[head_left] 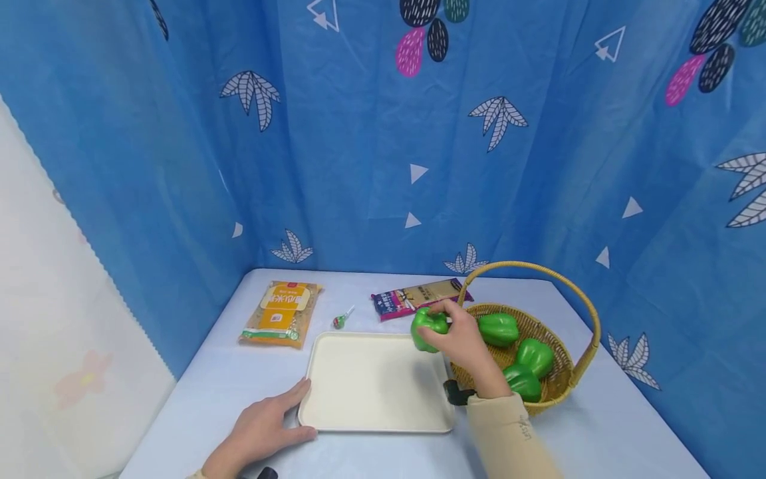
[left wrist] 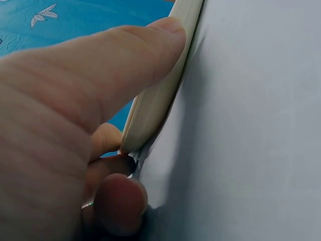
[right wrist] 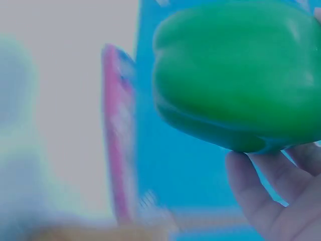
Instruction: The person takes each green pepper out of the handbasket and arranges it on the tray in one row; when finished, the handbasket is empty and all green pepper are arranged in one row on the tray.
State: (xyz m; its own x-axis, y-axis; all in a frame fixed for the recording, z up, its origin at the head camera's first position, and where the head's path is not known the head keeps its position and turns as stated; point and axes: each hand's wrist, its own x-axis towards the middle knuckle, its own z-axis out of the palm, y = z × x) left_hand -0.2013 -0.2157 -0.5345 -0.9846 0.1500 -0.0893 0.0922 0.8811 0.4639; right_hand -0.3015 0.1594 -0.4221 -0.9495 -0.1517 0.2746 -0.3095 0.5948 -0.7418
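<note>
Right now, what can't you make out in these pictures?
- Basket: head view, left part hidden behind the right grip.
- Lollipop: head view, too small to read its wrapper.
- Tray: left wrist view, partly covered by the left grip, cut off by the top edge.
- Held pepper: right wrist view, one end cut off by the right edge.
- Pink-edged packet: right wrist view, print blurred.

Head camera: stationed above the near edge of the surface [head_left: 221,386], facing forward and down toward the blue curtain [head_left: 365,153] past the far edge; widest and farthest view. Left wrist camera: very close beside the left hand [head_left: 263,426], aimed low along the tray [head_left: 377,382], whose edge the head view shares. Right wrist camera: close on the green pepper [head_left: 427,324], turned sideways, curtain behind; pepper and pink-edged packet [head_left: 413,299] recur in the head view.
</note>
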